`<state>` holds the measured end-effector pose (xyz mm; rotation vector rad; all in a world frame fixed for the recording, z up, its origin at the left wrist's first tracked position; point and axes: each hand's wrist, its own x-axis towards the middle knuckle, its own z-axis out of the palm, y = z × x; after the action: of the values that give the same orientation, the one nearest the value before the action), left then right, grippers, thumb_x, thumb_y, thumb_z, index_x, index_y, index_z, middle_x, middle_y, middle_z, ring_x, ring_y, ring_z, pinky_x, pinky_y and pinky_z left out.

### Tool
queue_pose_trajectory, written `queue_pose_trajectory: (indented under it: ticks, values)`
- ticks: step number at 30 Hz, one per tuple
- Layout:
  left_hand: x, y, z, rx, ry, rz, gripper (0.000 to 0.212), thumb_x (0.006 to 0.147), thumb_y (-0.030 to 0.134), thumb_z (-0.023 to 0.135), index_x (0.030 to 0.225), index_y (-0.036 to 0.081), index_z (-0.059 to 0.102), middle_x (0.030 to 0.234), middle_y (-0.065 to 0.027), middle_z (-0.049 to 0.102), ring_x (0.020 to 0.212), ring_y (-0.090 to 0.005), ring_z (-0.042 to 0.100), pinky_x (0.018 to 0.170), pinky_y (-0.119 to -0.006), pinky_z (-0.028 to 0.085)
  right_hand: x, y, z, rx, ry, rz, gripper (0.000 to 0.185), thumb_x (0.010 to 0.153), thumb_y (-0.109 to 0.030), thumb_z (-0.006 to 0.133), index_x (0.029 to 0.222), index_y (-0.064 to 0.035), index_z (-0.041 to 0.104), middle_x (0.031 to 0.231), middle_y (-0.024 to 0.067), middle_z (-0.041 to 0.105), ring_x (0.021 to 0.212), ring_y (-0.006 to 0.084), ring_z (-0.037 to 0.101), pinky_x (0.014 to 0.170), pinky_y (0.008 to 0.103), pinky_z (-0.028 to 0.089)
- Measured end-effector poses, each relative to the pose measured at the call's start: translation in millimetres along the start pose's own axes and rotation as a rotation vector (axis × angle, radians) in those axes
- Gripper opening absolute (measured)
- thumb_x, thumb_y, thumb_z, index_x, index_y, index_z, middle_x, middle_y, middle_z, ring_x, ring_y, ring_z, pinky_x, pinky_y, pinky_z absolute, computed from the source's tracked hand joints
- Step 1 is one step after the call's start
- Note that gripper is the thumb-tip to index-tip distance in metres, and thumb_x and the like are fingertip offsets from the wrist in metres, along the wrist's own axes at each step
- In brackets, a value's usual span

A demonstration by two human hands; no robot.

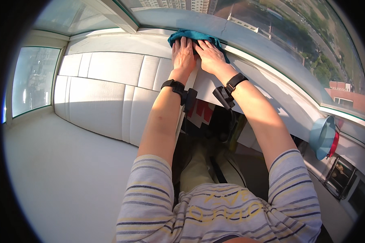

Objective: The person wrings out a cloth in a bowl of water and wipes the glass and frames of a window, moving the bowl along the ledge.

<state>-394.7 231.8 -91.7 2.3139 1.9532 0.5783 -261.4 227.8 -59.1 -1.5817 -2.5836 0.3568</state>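
Note:
A crumpled teal cloth (pixel 197 34) lies bunched on the window sill, against the foot of the large window. My left hand (pixel 183 54) holds down its left part with the fingers stretched forward. Beside it, my right hand (pixel 210 56) presses the right part, fingers slightly spread. The two hands nearly touch at the thumbs. Part of the cloth is hidden under the fingers. Each wrist wears a black strap with a small black device.
White panels (pixel 106 82) line the wall on the left. The window frame post (pixel 121 15) rises left of the cloth. Farther right on the sill stand a light blue basin (pixel 321 138) and a red container (pixel 334 144). Dark items, one red and white (pixel 200 112), lie below the sill.

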Motion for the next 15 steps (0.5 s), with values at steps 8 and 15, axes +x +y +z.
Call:
queue_pose_trajectory:
  ticks: [8, 15]
  values:
    - [40, -83, -19, 0.036, -0.032, -0.242, 0.052, 0.078, 0.023, 0.066, 0.118, -0.001, 0.044, 0.126, -0.02, 0.046, 0.119, -0.0384, 0.047, 0.1, -0.043, 0.04, 86, -44, 17, -0.063, 0.029, -0.189, 0.043, 0.094, -0.02, 0.043, 0.137, -0.0189, 0.049, 0.146, 0.0011, 0.041, 0.135, 0.0195, 0.036, 0.114, 0.0384, 0.024]
    - [33, -16, -3, 0.104, -0.111, -0.161, 0.05, 0.078, 0.027, 0.065, 0.114, -0.002, 0.044, 0.119, -0.0225, 0.047, 0.109, -0.043, 0.054, 0.091, -0.046, 0.048, 30, 0, 35, -0.173, 0.267, -0.1, 0.035, 0.091, -0.023, 0.047, 0.12, -0.0136, 0.063, 0.142, -0.0021, 0.046, 0.131, 0.0158, 0.039, 0.109, 0.0398, 0.028]
